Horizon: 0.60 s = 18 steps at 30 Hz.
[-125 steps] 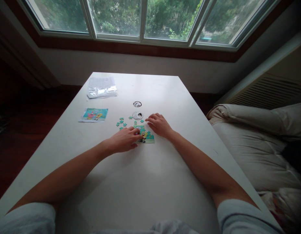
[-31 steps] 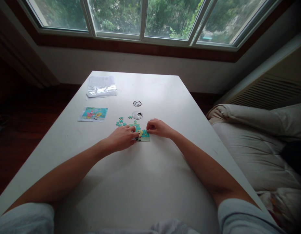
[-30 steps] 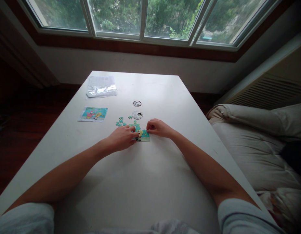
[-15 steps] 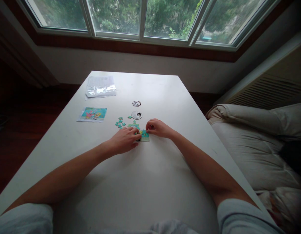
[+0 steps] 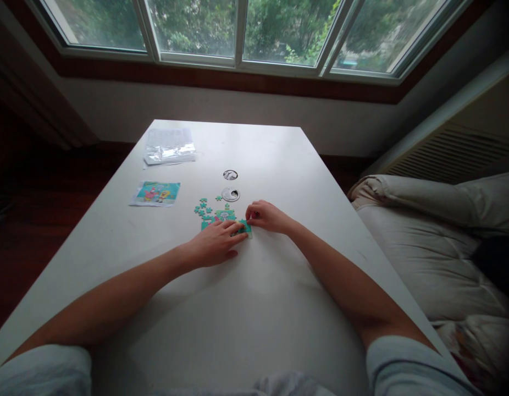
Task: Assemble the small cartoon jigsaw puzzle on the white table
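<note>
A partly joined jigsaw puzzle [image 5: 225,215], green and teal with a cartoon picture, lies on the white table. My left hand [image 5: 215,242] rests over its lower part with the fingers stretched out flat, hiding much of it. At the puzzle's right edge, my right hand [image 5: 266,216] is closed in a pinch on a puzzle piece [image 5: 245,224], mostly covered by the fingertips. Several loose puzzle pieces [image 5: 203,210] are scattered just left of the joined part. One more loose piece [image 5: 219,198] lies behind it.
Behind the puzzle lie two round, silver-grey discs [image 5: 230,194]. A picture sheet [image 5: 158,193] with the cartoon scene is at the left. Farther back sits a clear plastic bag [image 5: 170,147] with papers. A padded light-coloured seat [image 5: 427,236] stands beyond the table's [image 5: 254,308] right edge.
My left hand has shifted slightly down, its fingers now flatter and reaching further right, uncovering the puzzle's left part. My right hand keeps its pinch in nearly the same place.
</note>
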Each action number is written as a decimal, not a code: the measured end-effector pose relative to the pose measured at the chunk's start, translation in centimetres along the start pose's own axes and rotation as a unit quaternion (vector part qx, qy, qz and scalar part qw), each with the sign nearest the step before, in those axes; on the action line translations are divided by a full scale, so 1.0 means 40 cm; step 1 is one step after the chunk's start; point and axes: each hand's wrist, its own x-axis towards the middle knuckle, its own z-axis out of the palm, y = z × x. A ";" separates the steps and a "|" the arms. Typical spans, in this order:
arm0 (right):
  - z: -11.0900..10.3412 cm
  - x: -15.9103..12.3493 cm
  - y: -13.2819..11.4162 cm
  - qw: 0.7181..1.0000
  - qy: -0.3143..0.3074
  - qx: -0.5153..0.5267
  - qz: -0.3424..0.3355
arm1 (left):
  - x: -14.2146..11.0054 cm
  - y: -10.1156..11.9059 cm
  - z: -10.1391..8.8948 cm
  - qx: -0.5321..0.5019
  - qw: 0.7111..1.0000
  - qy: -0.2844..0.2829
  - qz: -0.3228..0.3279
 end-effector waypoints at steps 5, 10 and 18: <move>0.002 0.000 -0.001 1.000 0.009 -0.004 -0.002 | 0.001 0.000 -0.004 -0.005 1.000 -0.004 -0.001; 0.006 -0.001 -0.002 0.999 0.023 -0.022 -0.009 | -0.001 -0.002 -0.001 -0.006 1.000 -0.001 0.000; -0.038 -0.008 0.037 0.993 0.109 0.042 0.022 | -0.007 -0.005 0.006 -0.003 1.000 0.010 0.006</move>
